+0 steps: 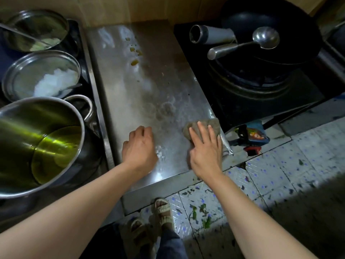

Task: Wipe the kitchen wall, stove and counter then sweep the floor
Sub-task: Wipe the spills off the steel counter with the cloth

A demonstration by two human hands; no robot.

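Observation:
A steel counter (141, 90) runs away from me, smeared with grey rings and yellow food bits (135, 53) near its far end. My right hand (205, 150) lies flat with fingers spread on a brown-grey cloth (211, 124) at the counter's near right corner. My left hand (139, 146) rests on the counter near the front edge, fingers curled under, next to white crumbs (159, 153). The black stove (252, 86) sits to the right, the wooden wall (130, 10) behind. Floor tiles (280, 174) carry green scraps.
A black wok (291, 43) with a steel ladle (265, 40) sits on the burner. On the left stand a big steel pot of oil (37, 143), a bowl of white stuff (43, 77) and another steel bowl (35, 28). A blue packet (255, 135) lies below the stove. My sandalled feet (162, 214) stand at the counter.

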